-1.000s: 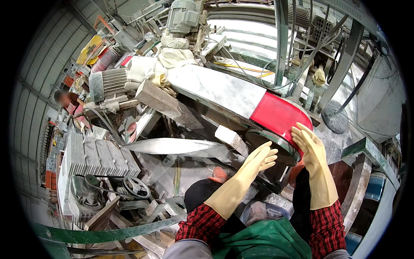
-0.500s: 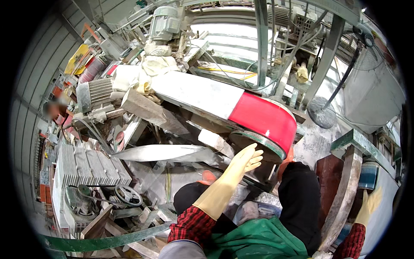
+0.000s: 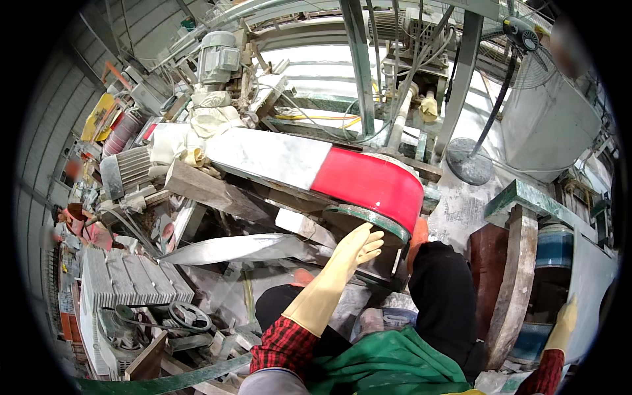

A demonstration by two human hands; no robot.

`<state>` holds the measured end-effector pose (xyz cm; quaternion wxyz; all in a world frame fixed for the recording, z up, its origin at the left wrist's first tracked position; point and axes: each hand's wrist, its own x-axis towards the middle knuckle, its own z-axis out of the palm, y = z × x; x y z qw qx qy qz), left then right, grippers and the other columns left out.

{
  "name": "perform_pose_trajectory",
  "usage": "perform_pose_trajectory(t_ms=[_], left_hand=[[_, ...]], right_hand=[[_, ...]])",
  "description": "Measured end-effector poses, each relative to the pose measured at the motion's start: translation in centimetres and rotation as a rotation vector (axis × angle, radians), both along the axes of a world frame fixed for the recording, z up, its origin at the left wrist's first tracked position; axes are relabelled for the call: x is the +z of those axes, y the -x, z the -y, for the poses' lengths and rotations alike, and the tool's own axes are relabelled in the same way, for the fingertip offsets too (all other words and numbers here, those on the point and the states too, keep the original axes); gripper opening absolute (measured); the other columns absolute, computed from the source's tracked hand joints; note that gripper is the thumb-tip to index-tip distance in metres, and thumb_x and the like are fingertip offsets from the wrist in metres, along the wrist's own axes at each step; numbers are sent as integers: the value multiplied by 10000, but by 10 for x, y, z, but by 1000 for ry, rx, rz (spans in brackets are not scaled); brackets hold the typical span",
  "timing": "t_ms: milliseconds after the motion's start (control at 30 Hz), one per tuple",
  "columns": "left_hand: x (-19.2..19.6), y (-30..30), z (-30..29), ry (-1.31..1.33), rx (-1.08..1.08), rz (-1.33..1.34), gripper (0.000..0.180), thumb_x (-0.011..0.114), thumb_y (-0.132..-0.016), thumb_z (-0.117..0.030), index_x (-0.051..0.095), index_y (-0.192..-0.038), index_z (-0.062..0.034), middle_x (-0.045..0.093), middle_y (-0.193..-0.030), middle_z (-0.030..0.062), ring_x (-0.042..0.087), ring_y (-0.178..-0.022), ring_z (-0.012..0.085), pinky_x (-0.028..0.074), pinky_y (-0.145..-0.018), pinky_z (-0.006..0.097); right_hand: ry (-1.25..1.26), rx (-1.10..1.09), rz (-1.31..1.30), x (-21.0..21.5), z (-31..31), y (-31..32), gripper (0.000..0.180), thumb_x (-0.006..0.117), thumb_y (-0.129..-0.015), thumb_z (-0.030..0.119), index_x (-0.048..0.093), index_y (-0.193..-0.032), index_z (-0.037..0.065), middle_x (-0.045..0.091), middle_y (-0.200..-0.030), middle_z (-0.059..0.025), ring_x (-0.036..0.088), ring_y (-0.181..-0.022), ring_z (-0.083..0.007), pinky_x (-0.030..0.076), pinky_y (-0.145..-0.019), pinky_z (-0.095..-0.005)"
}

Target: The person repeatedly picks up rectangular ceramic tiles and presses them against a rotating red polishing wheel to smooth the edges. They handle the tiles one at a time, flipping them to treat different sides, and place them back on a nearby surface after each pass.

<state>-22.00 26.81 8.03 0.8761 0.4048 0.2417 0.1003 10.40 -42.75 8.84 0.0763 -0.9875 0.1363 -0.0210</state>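
Note:
My left hand (image 3: 359, 249), in a pale yellow rubber glove, is stretched out with its fingers open and nothing in them. It hovers by the underside of a rounded end covered with a bright red band (image 3: 368, 184); whether it touches cannot be told. The red band continues a long white surface (image 3: 270, 153) on a machine. At the far right, my right hand (image 3: 564, 322), in the same kind of glove, lies along the edge of a grey slab-like panel (image 3: 592, 289). Its fingers look extended, next to blue-banded cylinders (image 3: 553, 249).
A weathered wooden beam (image 3: 517, 289) and a reddish-brown board (image 3: 488, 273) stand between my knee and the cylinders. A standing fan (image 3: 520, 33) is beyond. On the left lie a pulley wheel (image 3: 191, 316), a ribbed grey stack (image 3: 135, 276) and a long timber (image 3: 217, 194). A person (image 3: 85, 224) is farther left.
The view has swung a little right, so most things sit farther left. My right hand has turned against the grey panel's edge, its fingers closer together. My left hand keeps its outstretched pose.

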Motion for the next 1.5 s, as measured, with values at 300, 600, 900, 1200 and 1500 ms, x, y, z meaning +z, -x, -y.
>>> perform_pose_trajectory(t_ms=[300, 600, 900, 1200, 1500], left_hand=[[7, -9, 4, -7, -54, -65, 595, 575, -978, -423, 443, -1407, -32, 578, -1296, 206, 619, -1125, 271, 516, -956, 379], [2, -10, 0, 45, -126, -168, 580, 575, -967, -461, 552, -1288, 22, 679, -1120, 183, 696, -963, 263, 581, -825, 363], [21, -42, 7, 109, -179, 165, 698, 635, -945, -390, 331, -1487, -71, 464, -1422, 226, 593, -1180, 310, 528, -961, 407], [61, -56, -3, 80, 209, 625, 721, 634, -933, -439, 328, -1466, -61, 434, -1459, 160, 432, -1348, 321, 340, -1146, 500], [88, -22, -57, 405, 843, 418, 442, 457, -989, -272, 459, -1365, -41, 554, -1323, 145, 551, -1191, 324, 457, -1022, 483]], right_hand=[[-5, -86, 165, 80, 68, 21, 392, 570, -909, 119, 533, -1246, -77, 638, -1102, -232, 629, -973, -363, 501, -839, -412], [-510, 88, 175, 87, 4, 15, 364, 608, -864, 109, 562, -1150, -110, 645, -970, -190, 636, -870, -288, 506, -762, -383], [-354, 687, 117, 151, -331, 43, 414, 670, -849, 99, 624, -1260, 115, 706, -1020, -152, 673, -886, -238, 511, -804, -345], [-79, 1866, 712, 141, -576, 116, 404, 612, -778, 43, 563, -1179, 55, 666, -889, -121, 654, -642, -281, 506, -502, -359], [-499, 1916, 338, 140, -644, 171, 602, 765, -678, 102, 545, -1238, 113, 636, -1181, -132, 604, -1118, -335, 502, -930, -427]])
